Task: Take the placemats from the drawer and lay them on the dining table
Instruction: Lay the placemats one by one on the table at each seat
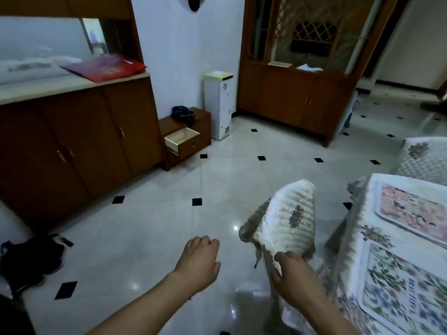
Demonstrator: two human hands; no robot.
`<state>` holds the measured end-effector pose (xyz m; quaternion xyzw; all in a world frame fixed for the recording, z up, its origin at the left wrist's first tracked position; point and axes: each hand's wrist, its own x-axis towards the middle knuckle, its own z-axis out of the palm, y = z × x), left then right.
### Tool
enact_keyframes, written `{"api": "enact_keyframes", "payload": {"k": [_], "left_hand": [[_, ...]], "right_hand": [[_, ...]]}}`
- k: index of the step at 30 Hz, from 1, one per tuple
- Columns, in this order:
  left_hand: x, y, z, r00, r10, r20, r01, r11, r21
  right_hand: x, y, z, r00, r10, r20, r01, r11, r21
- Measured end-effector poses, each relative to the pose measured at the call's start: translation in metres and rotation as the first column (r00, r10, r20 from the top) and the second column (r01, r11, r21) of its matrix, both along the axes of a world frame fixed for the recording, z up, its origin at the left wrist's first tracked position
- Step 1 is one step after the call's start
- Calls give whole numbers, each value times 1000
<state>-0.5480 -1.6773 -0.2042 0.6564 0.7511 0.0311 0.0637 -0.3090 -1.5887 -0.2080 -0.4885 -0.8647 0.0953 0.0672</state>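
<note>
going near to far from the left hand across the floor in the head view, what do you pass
left hand → black floor diamond → open drawer of the small wooden cabinet → dark cloth bundle on that cabinet's top

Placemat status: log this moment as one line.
right hand: fingers grip quilted placemat | left hand: empty | drawer: open | dining table: right, placemat not laid
</note>
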Motion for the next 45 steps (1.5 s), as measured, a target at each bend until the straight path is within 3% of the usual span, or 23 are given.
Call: {"api": "enact_keyframes", "payload": {"k": [8, 14, 19, 25, 28, 35, 45], "left_hand": [[-98, 149, 14, 996, 79, -38, -81, 996, -43], [-162, 259, 17, 996, 77, -37, -79, 994, -69], [-219, 373, 3, 999, -19, -30, 16, 996, -89], [-257, 531, 7, 961, -275, -16, 273, 958, -91], [-241, 599, 11, 900, -435, -24, 431, 897, -95], [-130, 739, 7, 667, -745, 3, 743, 665, -70], [69, 895, 20, 407, -913, -23, 909, 407, -92]], "right_hand": [[-106, 158, 4, 998, 54, -39, -57, 996, -73], [-166, 266, 6, 1000, 4, -15, -5, 999, -31], [-211, 353, -9, 995, -96, 4, 96, 995, -15], [-244, 442, -7, 942, -336, 32, 337, 940, -51], [-232, 471, 0, 877, -480, 28, 481, 875, -54], [-144, 531, -7, 602, -798, 38, 798, 598, -74], [-5, 647, -11, 411, -911, -26, 898, 410, -159]]}}
